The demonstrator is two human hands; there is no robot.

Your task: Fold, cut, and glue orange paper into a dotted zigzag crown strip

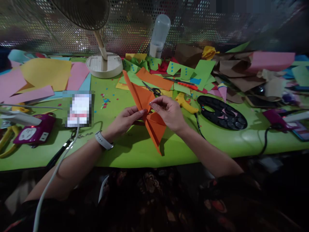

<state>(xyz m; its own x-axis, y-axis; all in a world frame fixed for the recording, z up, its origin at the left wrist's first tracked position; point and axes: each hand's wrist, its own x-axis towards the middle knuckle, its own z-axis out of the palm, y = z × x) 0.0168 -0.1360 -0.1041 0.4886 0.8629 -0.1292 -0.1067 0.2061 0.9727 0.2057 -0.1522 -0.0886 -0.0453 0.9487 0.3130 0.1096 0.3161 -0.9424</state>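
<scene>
A long folded piece of orange paper [154, 127] is held over the green table [135, 151], one pointed end up and away, the other down toward me. My left hand [126, 118], with a white watch on the wrist, pinches the paper's middle from the left. My right hand [169, 112] pinches the same spot from the right, fingers curled on the fold. Both hands meet at the paper's centre crease.
Scissors [153, 90] and a yellow glue gun [185, 103] lie just behind the hands. A black paint palette [222, 112] sits to the right, a fan base [104, 64] and a white bottle [159, 35] at the back. Coloured paper sheets cover the far table; a purple device [36, 132] is at left.
</scene>
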